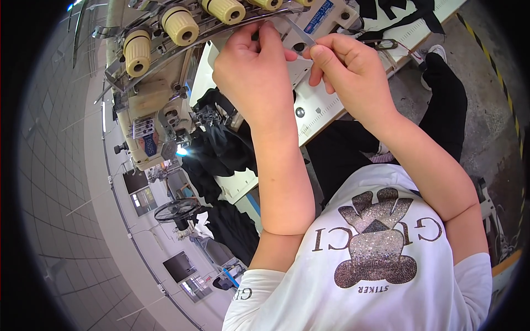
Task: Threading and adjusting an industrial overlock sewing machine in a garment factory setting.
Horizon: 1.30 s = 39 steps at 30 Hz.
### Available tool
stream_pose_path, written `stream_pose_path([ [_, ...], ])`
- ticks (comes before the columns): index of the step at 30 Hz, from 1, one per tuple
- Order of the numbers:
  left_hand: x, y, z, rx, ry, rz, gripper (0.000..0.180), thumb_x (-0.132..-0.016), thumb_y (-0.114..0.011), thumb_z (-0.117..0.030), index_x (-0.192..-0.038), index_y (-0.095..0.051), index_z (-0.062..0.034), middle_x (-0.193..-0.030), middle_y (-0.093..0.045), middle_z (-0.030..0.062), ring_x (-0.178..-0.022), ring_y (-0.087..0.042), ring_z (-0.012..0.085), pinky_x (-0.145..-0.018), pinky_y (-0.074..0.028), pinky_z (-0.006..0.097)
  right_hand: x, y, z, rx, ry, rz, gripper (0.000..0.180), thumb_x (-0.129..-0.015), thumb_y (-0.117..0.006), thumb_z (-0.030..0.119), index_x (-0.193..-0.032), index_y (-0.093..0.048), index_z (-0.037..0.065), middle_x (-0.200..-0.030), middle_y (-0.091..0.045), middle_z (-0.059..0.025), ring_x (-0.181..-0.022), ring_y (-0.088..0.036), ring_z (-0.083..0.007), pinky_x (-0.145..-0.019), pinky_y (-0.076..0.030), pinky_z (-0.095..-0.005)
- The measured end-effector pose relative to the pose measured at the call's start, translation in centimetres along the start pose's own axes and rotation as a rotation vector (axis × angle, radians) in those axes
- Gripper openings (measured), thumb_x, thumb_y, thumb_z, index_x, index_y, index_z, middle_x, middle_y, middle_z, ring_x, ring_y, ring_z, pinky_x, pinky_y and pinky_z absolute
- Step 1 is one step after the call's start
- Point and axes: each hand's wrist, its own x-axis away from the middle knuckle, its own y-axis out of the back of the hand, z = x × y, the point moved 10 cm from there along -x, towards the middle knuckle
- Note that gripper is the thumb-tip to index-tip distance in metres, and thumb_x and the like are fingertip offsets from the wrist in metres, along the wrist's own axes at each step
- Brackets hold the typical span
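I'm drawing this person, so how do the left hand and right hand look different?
The left hand is closer to the cream knobs; the right hand is farther away. The left hand's fingertips are hard to see, but the right hand's thumb tip shows clearly. Both hands are bare, with bent fingers.

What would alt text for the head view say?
Bare left hand raised beside cream, ribbed cylindrical knobs on a pale metal sewing machine; bare right hand pinches a slim grey strip. Bunched black fabric lies lower in view.
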Motion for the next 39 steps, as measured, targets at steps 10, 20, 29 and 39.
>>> stream_pose_path([
  [10, -0.1, -0.2, 0.1, 0.054, 0.033, -0.025, 0.020, -0.089, -0.059, -0.015, -0.083, -0.071, 0.0006, -0.053, -0.065, 0.0062, -0.047, -0.062, 0.0123, -0.056, -0.046, 0.026, 0.2, 0.2, 0.5, 0.058, 0.016, -0.030, 0.021, -0.094, -0.058, 0.019, -0.092, -0.068, 0.001, -0.065, -0.066, -0.0027, -0.056, -0.053, -0.0061, -0.054, -0.042, -0.0246],
  [20, 2.3, 0.1, 1.2, 0.239, -0.021, -0.074, 0.007, -0.086, -0.062, -0.005, -0.085, -0.066, 0.0014, -0.056, -0.062, 0.0056, -0.049, -0.061, 0.0106, -0.051, -0.044, 0.024, 2.1, 1.4, 0.2, 0.076, -0.105, 0.009, 0.021, -0.095, -0.058, 0.020, -0.095, -0.067, 0.001, -0.066, -0.067, -0.0014, -0.056, -0.051, -0.0055, -0.053, -0.041, -0.0248],
  [29, 4.8, -1.3, 5.2, 0.231, -0.079, -0.054, 0.003, -0.081, -0.067, -0.005, -0.083, -0.065, -0.0029, -0.055, -0.058, 0.0060, -0.048, -0.056, 0.0133, -0.050, -0.044, 0.027, 2.0, 1.1, -0.3, 0.136, -0.141, 0.046, 0.020, -0.093, -0.058, 0.017, -0.095, -0.066, -0.001, -0.067, -0.066, -0.0017, -0.058, -0.051, -0.0048, -0.054, -0.039, -0.0238],
  [39, 7.9, -2.2, 8.6, 0.135, 0.019, 0.094, 0.003, -0.080, -0.067, -0.003, -0.082, -0.065, -0.0025, -0.058, -0.056, 0.0056, -0.050, -0.052, 0.0132, -0.051, -0.042, 0.027, 2.8, 1.0, -2.1, 0.184, -0.085, 0.042, 0.015, -0.099, -0.052, 0.012, -0.103, -0.061, 0.002, -0.081, -0.063, 0.0010, -0.064, -0.046, -0.0034, -0.059, -0.039, -0.0186],
])
